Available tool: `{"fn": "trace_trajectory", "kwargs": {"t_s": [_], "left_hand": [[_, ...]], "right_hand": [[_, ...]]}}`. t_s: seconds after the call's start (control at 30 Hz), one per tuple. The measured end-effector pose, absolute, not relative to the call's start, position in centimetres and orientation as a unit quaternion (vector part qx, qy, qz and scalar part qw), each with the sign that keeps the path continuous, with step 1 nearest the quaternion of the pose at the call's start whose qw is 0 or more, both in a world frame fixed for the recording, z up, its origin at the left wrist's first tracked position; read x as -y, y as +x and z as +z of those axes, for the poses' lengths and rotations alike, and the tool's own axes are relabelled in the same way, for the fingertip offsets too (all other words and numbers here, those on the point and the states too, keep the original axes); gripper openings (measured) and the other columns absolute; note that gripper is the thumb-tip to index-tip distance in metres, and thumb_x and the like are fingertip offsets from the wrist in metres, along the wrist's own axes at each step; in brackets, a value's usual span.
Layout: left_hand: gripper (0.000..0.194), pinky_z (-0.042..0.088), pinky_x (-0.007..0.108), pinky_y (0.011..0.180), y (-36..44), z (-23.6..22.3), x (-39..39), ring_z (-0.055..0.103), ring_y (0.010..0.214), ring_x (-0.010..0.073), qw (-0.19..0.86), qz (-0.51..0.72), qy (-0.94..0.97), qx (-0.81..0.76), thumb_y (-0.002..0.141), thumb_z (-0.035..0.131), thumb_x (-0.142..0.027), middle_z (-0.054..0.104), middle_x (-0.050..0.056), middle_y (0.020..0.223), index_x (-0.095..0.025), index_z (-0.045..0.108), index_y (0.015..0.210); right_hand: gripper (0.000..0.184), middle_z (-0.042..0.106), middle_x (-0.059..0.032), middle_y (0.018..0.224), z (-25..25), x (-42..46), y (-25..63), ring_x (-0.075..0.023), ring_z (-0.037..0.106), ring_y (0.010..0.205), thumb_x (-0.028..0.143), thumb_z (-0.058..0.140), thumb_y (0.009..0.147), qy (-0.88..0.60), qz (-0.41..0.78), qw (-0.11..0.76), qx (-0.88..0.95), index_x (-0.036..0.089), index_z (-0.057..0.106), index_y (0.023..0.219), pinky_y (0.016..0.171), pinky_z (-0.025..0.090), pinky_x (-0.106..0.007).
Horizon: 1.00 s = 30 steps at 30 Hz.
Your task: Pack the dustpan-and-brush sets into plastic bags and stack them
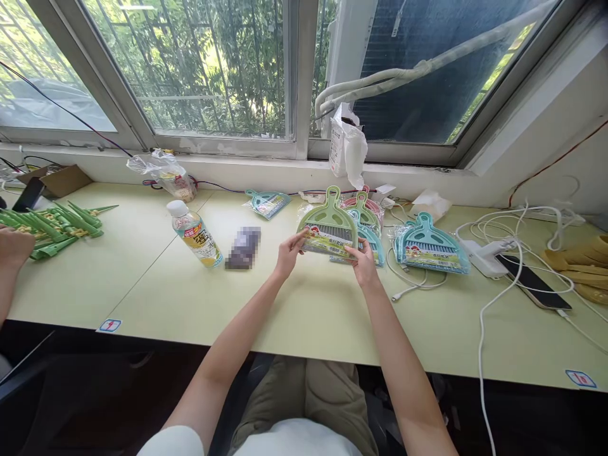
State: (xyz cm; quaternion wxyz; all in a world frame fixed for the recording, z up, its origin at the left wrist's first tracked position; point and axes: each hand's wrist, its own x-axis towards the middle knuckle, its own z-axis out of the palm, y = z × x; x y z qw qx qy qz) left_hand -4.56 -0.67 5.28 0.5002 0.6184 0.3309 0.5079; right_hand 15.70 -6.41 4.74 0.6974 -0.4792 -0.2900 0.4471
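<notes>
Between my two hands is a green mini dustpan and brush set (327,221), held by its lower corners above the table, its looped handle pointing away from me. My left hand (287,256) pinches the left edge of its printed label. On the right edge, my right hand (363,261) is closed the same way. Behind it, partly hidden, lie a blue set (373,244) and a pink set (377,210) in clear wrap. Further right, a pile of blue dustpan sets (430,247) rests on the table, and one more blue set (268,204) lies at the back.
A drink bottle (196,237) stands left of a blurred dark object (243,248). White cables (482,316), a power strip (484,259) and a phone (534,282) lie at right. Another person's hand (14,247) is beside green pieces (61,228) at far left.
</notes>
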Motion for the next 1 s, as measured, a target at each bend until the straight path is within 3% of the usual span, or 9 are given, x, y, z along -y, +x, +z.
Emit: {"fn": "trace_trajectory", "kwargs": {"t_s": [0.1, 0.17, 0.23, 0.33, 0.53, 0.7, 0.8, 0.9, 1.0], "left_hand": [[0.073, 0.044, 0.02, 0.055, -4.9, 5.1, 0.5, 0.051, 0.054, 0.0075, 0.505, 0.547, 0.562, -0.361, 0.083, 0.06, -0.036, 0.064, -0.002, 0.076, -0.025, 0.024, 0.145], [0.082, 0.041, 0.019, 0.05, -5.0, 5.0, 0.4, 0.05, 0.046, 0.007, 0.516, 0.547, 0.541, -0.377, 0.082, 0.061, -0.037, 0.059, -0.006, 0.064, -0.022, 0.014, 0.147], [0.068, 0.039, 0.019, 0.045, -5.1, 4.8, 0.3, 0.049, 0.042, 0.0072, 0.511, 0.533, 0.544, -0.399, 0.082, 0.059, -0.041, 0.055, -0.007, 0.059, -0.018, 0.031, 0.14], [0.038, 0.038, 0.02, 0.043, -4.7, 4.6, 0.6, 0.047, 0.041, 0.0075, 0.46, 0.521, 0.577, -0.429, 0.086, 0.051, -0.046, 0.053, -0.003, 0.06, -0.016, 0.058, 0.108], [0.034, 0.039, 0.022, 0.053, -4.9, 4.8, 1.9, 0.049, 0.048, 0.0124, 0.34, 0.531, 0.62, -0.467, 0.09, 0.045, -0.04, 0.054, -0.002, 0.059, -0.021, 0.055, 0.117], [0.045, 0.039, 0.023, 0.063, -5.2, 4.9, 2.1, 0.058, 0.063, 0.0192, 0.338, 0.491, 0.669, -0.444, 0.08, 0.062, -0.042, 0.055, -0.002, 0.057, -0.024, 0.056, 0.12], [0.055, 0.038, 0.022, 0.061, -4.2, 4.8, 2.8, 0.057, 0.059, 0.0184, 0.349, 0.449, 0.71, -0.415, 0.068, 0.074, -0.043, 0.054, -0.003, 0.055, -0.025, 0.057, 0.118], [0.046, 0.037, 0.022, 0.058, -2.5, 4.6, 4.3, 0.054, 0.052, 0.016, 0.389, 0.417, 0.723, -0.389, 0.075, 0.067, -0.045, 0.056, -0.005, 0.054, -0.026, 0.056, 0.115], [0.036, 0.039, 0.023, 0.059, -1.6, 4.3, 5.4, 0.054, 0.05, 0.0142, 0.421, 0.374, 0.757, -0.33, 0.088, 0.045, -0.049, 0.06, -0.005, 0.057, -0.025, 0.053, 0.114]], "right_hand": [[0.044, 0.06, 0.0046, 0.078, 5.2, 6.8, 15.1, -0.0156, 0.063, 0.075, 0.029, 0.075, 0.059, -0.479, 0.453, 0.676, 0.33, 0.027, 0.047, 0.093, 0.058, 0.053, -0.027], [0.044, 0.061, 0.0041, 0.079, 5.3, 7.0, 14.8, -0.0159, 0.062, 0.075, 0.03, 0.074, 0.06, -0.481, 0.452, 0.669, 0.341, 0.027, 0.046, 0.094, 0.059, 0.052, -0.028], [0.043, 0.063, 0.0028, 0.081, 5.2, 7.0, 14.7, -0.0164, 0.062, 0.074, 0.03, 0.073, 0.061, -0.486, 0.445, 0.666, 0.35, 0.027, 0.046, 0.095, 0.06, 0.051, -0.028], [0.045, 0.065, 0.001, 0.084, 5.2, 6.9, 14.5, -0.0176, 0.062, 0.075, 0.029, 0.072, 0.063, -0.496, 0.434, 0.665, 0.352, 0.026, 0.048, 0.1, 0.062, 0.051, -0.03], [0.065, 0.069, -0.002, 0.09, 5.9, 7.6, 14.7, -0.0214, 0.063, 0.084, 0.023, 0.079, 0.054, -0.502, 0.442, 0.637, 0.384, 0.024, 0.054, 0.114, 0.072, 0.051, -0.032], [0.044, 0.068, -0.0035, 0.104, 6.0, 10.6, 15.8, -0.0224, 0.061, 0.096, 0.026, 0.074, 0.063, -0.491, 0.418, 0.638, 0.422, 0.023, 0.063, 0.106, 0.082, 0.049, -0.033], [0.044, 0.067, -0.0044, 0.11, 5.5, 13.1, 16.7, -0.0221, 0.06, 0.1, 0.026, 0.072, 0.067, -0.491, 0.401, 0.651, 0.417, 0.023, 0.062, 0.11, 0.088, 0.048, -0.034], [0.045, 0.066, -0.0053, 0.112, 4.9, 15.6, 17.7, -0.0232, 0.06, 0.103, 0.029, 0.072, 0.069, -0.509, 0.381, 0.657, 0.406, 0.023, 0.061, 0.112, 0.092, 0.047, -0.037], [0.048, 0.066, -0.0061, 0.114, 4.6, 18.1, 20.7, -0.0246, 0.06, 0.104, 0.031, 0.074, 0.068, -0.536, 0.362, 0.648, 0.402, 0.023, 0.06, 0.113, 0.092, 0.048, -0.04]]}}
